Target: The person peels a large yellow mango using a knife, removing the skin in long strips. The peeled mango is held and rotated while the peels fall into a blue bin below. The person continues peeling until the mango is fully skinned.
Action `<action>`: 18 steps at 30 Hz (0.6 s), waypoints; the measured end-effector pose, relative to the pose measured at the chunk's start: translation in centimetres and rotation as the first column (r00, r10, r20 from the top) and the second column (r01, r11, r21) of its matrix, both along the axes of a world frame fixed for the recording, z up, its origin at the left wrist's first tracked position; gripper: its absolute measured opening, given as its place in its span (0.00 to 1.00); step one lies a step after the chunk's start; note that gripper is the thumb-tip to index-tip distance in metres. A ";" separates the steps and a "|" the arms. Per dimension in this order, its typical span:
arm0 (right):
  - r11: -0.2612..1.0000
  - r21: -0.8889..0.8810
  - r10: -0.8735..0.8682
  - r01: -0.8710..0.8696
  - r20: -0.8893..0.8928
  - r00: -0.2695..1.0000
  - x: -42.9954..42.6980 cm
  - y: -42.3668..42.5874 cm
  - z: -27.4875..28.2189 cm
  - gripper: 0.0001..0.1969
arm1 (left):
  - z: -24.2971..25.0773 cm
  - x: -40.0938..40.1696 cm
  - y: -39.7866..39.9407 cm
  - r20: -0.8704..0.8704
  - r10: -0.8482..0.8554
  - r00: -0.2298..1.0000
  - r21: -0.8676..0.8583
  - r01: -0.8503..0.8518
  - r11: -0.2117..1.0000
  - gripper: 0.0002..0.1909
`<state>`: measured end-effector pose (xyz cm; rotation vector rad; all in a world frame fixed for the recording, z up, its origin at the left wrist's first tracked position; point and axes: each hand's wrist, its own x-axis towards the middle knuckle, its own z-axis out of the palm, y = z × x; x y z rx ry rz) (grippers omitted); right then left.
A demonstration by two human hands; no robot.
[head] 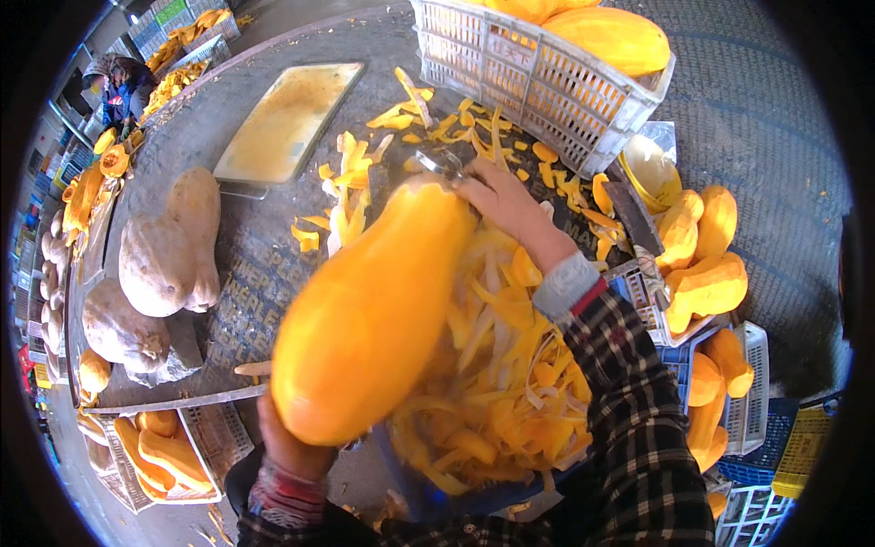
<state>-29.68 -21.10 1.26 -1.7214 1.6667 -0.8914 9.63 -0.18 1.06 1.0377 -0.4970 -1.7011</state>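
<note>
A large peeled squash [369, 314], smooth and bright orange, lies tilted before me with its narrow end away from me. My left hand [294, 434] grips its wide end from below, the fingers partly hidden behind it. At the narrow end my right hand [506, 205] holds a metal peeler [441, 163]; the peeler's handle is mostly covered by the fingers. Long peelings [506, 383] heap up beneath and to the right of the squash, over a blue crate [472, 502]. Unpeeled pale squashes [157, 263] rest on the tabletop [239, 335] to the left.
A white crate [519, 72] of peeled squashes stands at the back. A shallow tray [287, 123] lies at the far left, and a yellow bucket [649, 174] at the right. Crated squashes [707, 287] line the right side; another crate [219, 437] sits lower left. A person [123, 89] works beyond.
</note>
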 end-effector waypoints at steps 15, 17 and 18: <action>0.954 -0.041 -0.295 0.298 0.072 0.953 6.6 9.9 -3.0 0.25 | -5.0 10.5 -19.0 0.549 0.118 0.827 -0.147 -0.043 0.988 0.29; 0.937 -0.076 -0.331 0.341 0.116 0.936 8.6 10.1 -5.0 0.25 | -5.4 10.4 -21.7 0.324 0.234 0.917 -0.257 -0.153 0.954 0.33; 0.930 -0.054 -0.348 0.363 0.189 0.918 9.3 10.5 -6.0 0.25 | -5.5 10.3 -23.2 0.301 0.206 0.931 -0.227 -0.140 0.964 0.36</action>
